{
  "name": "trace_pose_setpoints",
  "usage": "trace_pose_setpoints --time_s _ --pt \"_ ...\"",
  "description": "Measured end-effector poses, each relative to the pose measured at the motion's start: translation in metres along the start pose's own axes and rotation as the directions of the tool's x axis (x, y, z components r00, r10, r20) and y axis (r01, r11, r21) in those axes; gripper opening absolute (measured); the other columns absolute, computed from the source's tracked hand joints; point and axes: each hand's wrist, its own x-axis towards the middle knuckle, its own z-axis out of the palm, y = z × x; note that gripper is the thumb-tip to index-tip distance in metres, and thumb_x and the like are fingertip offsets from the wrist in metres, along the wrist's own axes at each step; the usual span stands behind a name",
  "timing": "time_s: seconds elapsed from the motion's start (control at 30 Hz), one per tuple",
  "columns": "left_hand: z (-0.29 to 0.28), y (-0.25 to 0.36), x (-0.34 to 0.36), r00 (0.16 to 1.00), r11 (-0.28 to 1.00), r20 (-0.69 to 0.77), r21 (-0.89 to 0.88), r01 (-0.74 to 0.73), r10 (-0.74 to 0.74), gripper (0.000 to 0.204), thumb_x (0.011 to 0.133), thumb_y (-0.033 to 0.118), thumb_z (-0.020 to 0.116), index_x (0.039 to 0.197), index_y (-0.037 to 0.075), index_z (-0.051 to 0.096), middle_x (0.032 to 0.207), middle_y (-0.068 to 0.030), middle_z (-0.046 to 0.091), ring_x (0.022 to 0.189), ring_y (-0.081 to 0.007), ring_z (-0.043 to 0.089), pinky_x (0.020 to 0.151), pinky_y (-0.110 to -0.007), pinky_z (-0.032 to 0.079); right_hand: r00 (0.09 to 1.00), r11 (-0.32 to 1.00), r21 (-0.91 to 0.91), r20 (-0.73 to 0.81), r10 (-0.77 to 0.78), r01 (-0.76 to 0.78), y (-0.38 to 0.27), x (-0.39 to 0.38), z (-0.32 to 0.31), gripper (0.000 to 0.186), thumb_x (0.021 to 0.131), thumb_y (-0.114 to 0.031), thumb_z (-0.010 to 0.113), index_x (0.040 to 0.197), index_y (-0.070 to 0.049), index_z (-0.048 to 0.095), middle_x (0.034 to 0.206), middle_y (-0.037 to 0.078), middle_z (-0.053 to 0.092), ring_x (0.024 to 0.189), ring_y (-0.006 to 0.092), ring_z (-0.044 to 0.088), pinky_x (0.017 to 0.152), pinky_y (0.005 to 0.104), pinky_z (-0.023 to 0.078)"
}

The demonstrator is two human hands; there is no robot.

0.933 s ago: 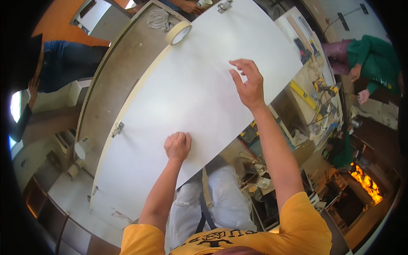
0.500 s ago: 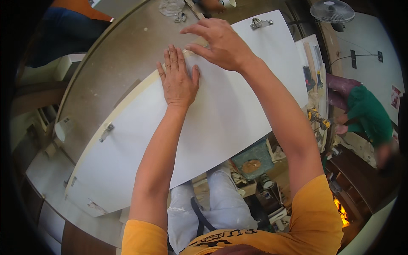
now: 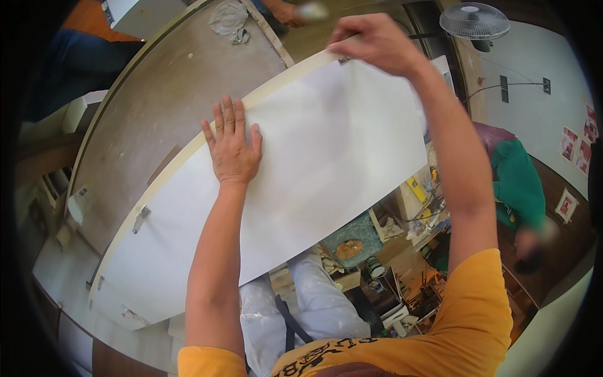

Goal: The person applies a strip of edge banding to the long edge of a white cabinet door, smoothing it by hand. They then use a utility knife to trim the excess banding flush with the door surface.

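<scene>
"How are my hands placed on this white panel (image 3: 308, 169)?"

"It lies before you, its curved far edge seen over the brown surface (image 3: 169, 81). Your left hand (image 3: 233, 151) is flat by that edge, fingers spread, gripping nothing: a sound brace, so press evenly."

"And my right hand (image 3: 380, 44)?"

"Toward that edge's right end, at the cream strip (image 3: 282, 80), probably masking tape. Its fingers are curled; I can't tell what they grip. Guide the strip along the curve, unwrinkled, minding the hinge (image 3: 343, 60)."

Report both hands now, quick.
Left hand: open, spread flat on the white panel.
Right hand: curled at the panel's far edge; whether it grips anything cannot be told.
</scene>
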Motion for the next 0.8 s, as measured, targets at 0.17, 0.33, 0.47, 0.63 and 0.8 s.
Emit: trace_pose_setpoints --time_s 0.17,0.33,0.47,0.63,0.8 --pt "0.004 -0.003 0.000 0.997 0.996 -0.079 -0.092 -0.017 0.010 0.066 0.102 0.033 0.060 0.162 0.014 0.039 0.174 -0.0064 0.028 0.160 -0.0265 0.027 0.131 -0.050 0.013 0.999 0.966 -0.252 -0.022 0.043 -0.047 0.031 -0.002 -0.049 0.024 0.091 -0.022 0.079 0.097 0.000 0.072 0.091 0.006 0.073 0.087 0.0145 0.065 0.083 0.0314 0.052" --pt "0.010 -0.007 -0.001 0.974 0.969 -0.220 -0.249 -0.005 -0.051 0.047 0.093 0.029 0.073 0.134 0.012 0.058 0.167 -0.0080 0.039 0.151 -0.0285 0.040 0.130 -0.054 0.018 0.990 0.959 -0.251 -0.093 0.111 -0.131 0.058 -0.007 -0.062 0.028 0.089 -0.026 0.081 0.097 -0.001 0.071 0.089 0.004 0.069 0.084 0.0140 0.060 0.082 0.0308 0.049" --pt "-0.002 0.002 0.000 0.974 0.964 -0.170 -0.244 0.107 -0.151 0.044 0.091 0.031 0.074 0.128 0.014 0.061 0.162 -0.0068 0.045 0.145 -0.0282 0.045 0.128 -0.057 0.020 0.980 0.952 -0.237 -0.101 0.173 -0.193 0.079 -0.011 -0.057 0.025 0.088 -0.024 0.081 0.098 -0.003 0.072 0.085 0.001 0.064 0.080 0.0121 0.055 0.077 0.0291 0.047" --pt "-0.001 0.000 0.000 0.979 0.981 -0.168 -0.177 0.083 -0.113 0.051 0.092 0.035 0.073 0.140 0.021 0.062 0.162 -0.0062 0.045 0.145 -0.0271 0.045 0.128 -0.057 0.019 0.976 0.925 -0.317 -0.131 0.176 -0.210 0.086 -0.005 -0.044 0.028 0.087 -0.027 0.082 0.099 -0.003 0.074 0.085 0.005 0.065 0.080 0.0163 0.056 0.076 0.0321 0.047" --pt "-0.004 0.001 0.000 0.988 0.994 -0.122 -0.070 0.081 -0.089 0.055 0.095 0.037 0.068 0.150 0.033 0.060 0.165 -0.0055 0.044 0.148 -0.0262 0.043 0.129 -0.054 0.018 0.986 0.873 -0.464 -0.136 0.098 -0.151 0.079 -0.002 -0.047 0.031 0.086 -0.030 0.082 0.101 -0.004 0.076 0.091 0.012 0.069 0.085 0.0239 0.062 0.079 0.0368 0.050"
